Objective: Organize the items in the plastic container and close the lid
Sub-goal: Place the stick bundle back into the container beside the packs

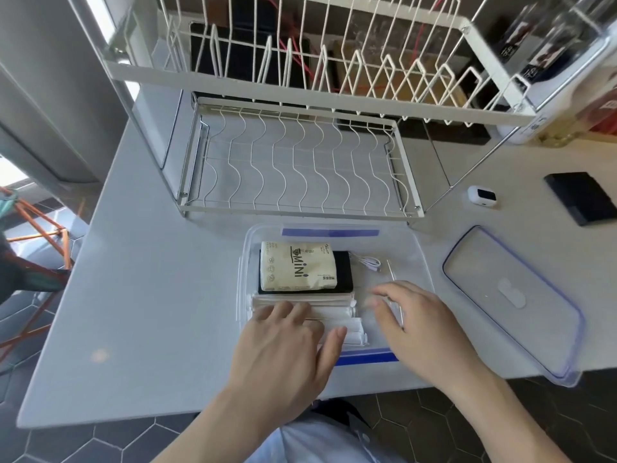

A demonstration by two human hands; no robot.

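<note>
Clear plastic container open at the tabletop's near edge.
Flat left hand presses white packets; right hand hovers relaxed; lid alongside.

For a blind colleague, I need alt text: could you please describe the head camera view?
Two bare hands reach into an open clear plastic container on a grey table: the left hand rests on white packets, the right hand hovers beside them. Behind lie a MINI tissue pack and white cable; the lid lies to the right.
</note>
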